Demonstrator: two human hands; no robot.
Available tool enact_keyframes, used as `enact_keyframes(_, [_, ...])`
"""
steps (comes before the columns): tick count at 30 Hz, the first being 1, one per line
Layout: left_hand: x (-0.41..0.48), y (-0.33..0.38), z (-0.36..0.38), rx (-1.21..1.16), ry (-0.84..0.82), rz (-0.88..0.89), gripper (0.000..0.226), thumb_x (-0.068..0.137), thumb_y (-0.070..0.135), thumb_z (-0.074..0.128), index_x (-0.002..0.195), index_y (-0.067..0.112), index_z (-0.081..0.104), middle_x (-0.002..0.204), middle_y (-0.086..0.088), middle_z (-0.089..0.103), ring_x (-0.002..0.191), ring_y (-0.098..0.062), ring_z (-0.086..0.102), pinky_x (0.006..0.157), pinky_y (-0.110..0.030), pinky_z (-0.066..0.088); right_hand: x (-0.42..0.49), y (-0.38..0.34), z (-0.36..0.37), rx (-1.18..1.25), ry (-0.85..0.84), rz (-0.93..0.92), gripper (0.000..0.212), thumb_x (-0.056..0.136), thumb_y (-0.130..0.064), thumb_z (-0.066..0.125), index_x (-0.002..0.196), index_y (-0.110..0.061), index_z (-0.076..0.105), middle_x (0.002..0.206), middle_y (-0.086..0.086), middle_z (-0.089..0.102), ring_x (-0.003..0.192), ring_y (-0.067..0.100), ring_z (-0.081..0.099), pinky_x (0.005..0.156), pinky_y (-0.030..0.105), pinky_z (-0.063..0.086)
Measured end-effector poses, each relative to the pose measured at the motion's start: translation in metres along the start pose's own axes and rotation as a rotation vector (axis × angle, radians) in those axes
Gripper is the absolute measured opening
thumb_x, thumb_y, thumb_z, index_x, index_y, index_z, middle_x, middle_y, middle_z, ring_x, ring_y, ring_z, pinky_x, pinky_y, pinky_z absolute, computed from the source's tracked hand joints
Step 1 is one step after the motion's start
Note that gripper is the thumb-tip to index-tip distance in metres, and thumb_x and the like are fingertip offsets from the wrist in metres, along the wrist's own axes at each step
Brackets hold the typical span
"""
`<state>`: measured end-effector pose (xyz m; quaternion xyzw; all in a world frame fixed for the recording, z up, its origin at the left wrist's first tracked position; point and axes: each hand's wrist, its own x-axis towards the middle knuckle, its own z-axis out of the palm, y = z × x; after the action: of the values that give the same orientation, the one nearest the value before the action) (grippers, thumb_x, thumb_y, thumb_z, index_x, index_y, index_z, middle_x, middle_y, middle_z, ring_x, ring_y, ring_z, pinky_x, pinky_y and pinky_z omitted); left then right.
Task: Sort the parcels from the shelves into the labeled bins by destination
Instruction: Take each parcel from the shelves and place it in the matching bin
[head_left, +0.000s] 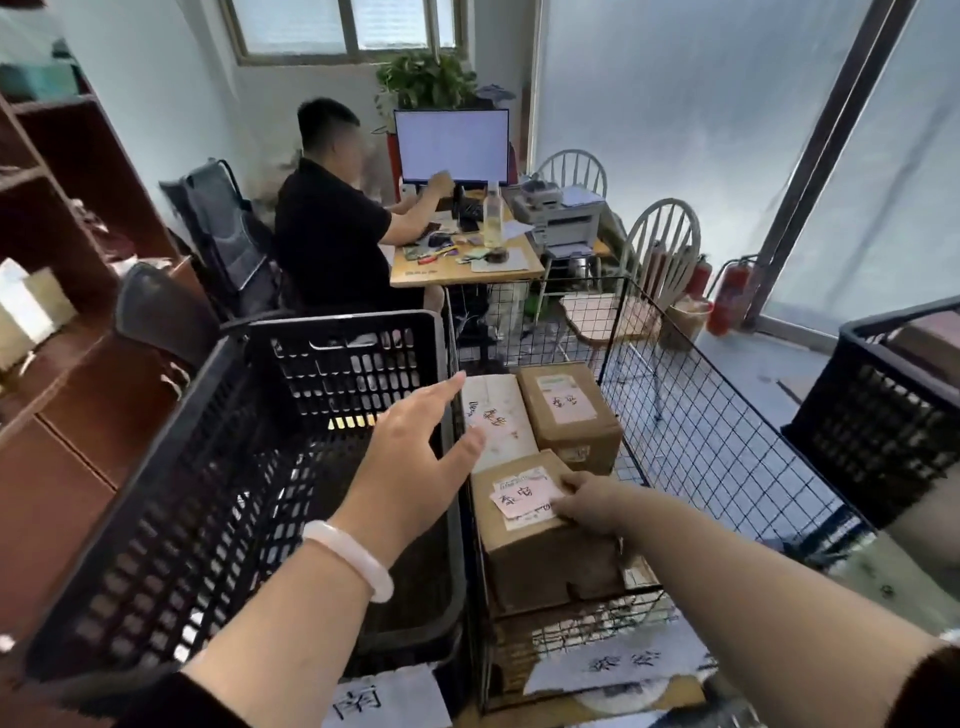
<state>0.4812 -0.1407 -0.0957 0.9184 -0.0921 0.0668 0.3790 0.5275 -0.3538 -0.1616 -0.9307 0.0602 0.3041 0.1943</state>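
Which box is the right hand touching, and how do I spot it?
Find the black wire-mesh bin beside the black plastic crate. Three boxes sit inside; the brown cardboard box nearest the camera is under the right hand. The other two, a pale box and a second brown box, sit side by side behind it; only this one is touched.

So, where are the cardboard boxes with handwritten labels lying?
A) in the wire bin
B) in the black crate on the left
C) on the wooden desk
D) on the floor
A: the boxes sit inside the wire bin, and the right hand holds the nearest box.
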Motion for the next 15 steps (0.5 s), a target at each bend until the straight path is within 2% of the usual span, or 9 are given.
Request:
enact_keyframes(3, [0.008, -0.005, 0.005, 0.000, -0.004, 0.006, 0.061, 0.095, 0.050, 0.049, 0.151, 0.035, 0.030, 0.154, 0.010, 0.034, 0.145, -0.010, 0.023, 0.119, -0.040, 0.024, 0.009, 0.000, -0.004, 0.018, -0.092, 0.024, 0.071, 0.099, -0.042, 0.048, 0.156, -0.025, 0.009, 0.157, 0.014, 0.027, 0.135, 0.035, 0.041, 0.109, 0.045, 0.040])
enact_keyframes(6, [0.012, -0.012, 0.009, 0.010, -0.026, 0.006, 0.061, 0.095, 0.051, 0.049, 0.151, 0.035, 0.030, 0.155, 0.009, 0.034, 0.145, -0.011, 0.023, 0.119, -0.045, 0.026, 0.012, 0.005, 0.001, 0.062, -0.231, 0.077, 0.086, 0.094, -0.039, 0.061, 0.156, -0.033, 0.000, 0.159, 0.016, 0.019, 0.124, 0.037, 0.050, 0.097, 0.047, 0.052])
enact_keyframes(8, [0.014, -0.017, 0.010, 0.008, -0.033, 0.011, 0.061, 0.095, 0.051, 0.049, 0.151, 0.035, 0.030, 0.154, 0.009, 0.035, 0.145, -0.012, 0.023, 0.118, -0.048, 0.027, 0.016, 0.006, 0.009, -0.057, -0.309, 0.074, 0.095, 0.092, -0.033, 0.065, 0.155, -0.031, -0.006, 0.160, 0.014, 0.017, 0.127, 0.031, 0.046, 0.103, 0.047, 0.047])
enact_keyframes(10, [0.017, -0.020, 0.010, 0.006, -0.034, 0.010, 0.061, 0.095, 0.050, 0.049, 0.151, 0.035, 0.030, 0.154, 0.009, 0.035, 0.145, -0.012, 0.023, 0.118, -0.048, 0.026, 0.019, 0.004, 0.018, -0.200, -0.361, 0.048, 0.099, 0.092, -0.023, 0.065, 0.155, -0.024, -0.011, 0.159, 0.011, 0.023, 0.130, 0.024, 0.040, 0.113, 0.047, 0.035])
enact_keyframes(12, [0.019, -0.021, 0.011, 0.009, -0.043, 0.004, 0.061, 0.095, 0.050, 0.048, 0.151, 0.034, 0.029, 0.155, 0.009, 0.034, 0.146, -0.011, 0.022, 0.120, -0.045, 0.024, 0.025, 0.004, 0.026, -0.339, -0.367, 0.040, 0.109, 0.087, -0.021, 0.069, 0.153, -0.027, -0.018, 0.158, 0.010, 0.029, 0.137, 0.029, 0.036, 0.115, 0.050, 0.030])
enact_keyframes(13, [0.020, -0.021, 0.011, 0.013, -0.051, 0.007, 0.062, 0.094, 0.051, 0.047, 0.151, 0.034, 0.029, 0.155, 0.009, 0.034, 0.146, -0.011, 0.021, 0.120, -0.044, 0.023, 0.027, 0.004, 0.027, -0.360, -0.366, 0.042, 0.107, 0.087, -0.024, 0.069, 0.154, -0.027, -0.015, 0.157, 0.011, 0.030, 0.139, 0.032, 0.035, 0.114, 0.051, 0.030])
enact_keyframes(15, [0.021, -0.021, 0.013, 0.026, -0.068, 0.029, 0.061, 0.095, 0.050, 0.047, 0.151, 0.035, 0.028, 0.155, 0.010, 0.033, 0.145, -0.011, 0.021, 0.120, -0.043, 0.023, 0.032, 0.005, 0.032, -0.410, -0.334, 0.022, 0.089, 0.091, -0.038, 0.063, 0.156, -0.026, 0.004, 0.159, 0.010, 0.025, 0.143, 0.034, 0.030, 0.115, 0.051, 0.027])
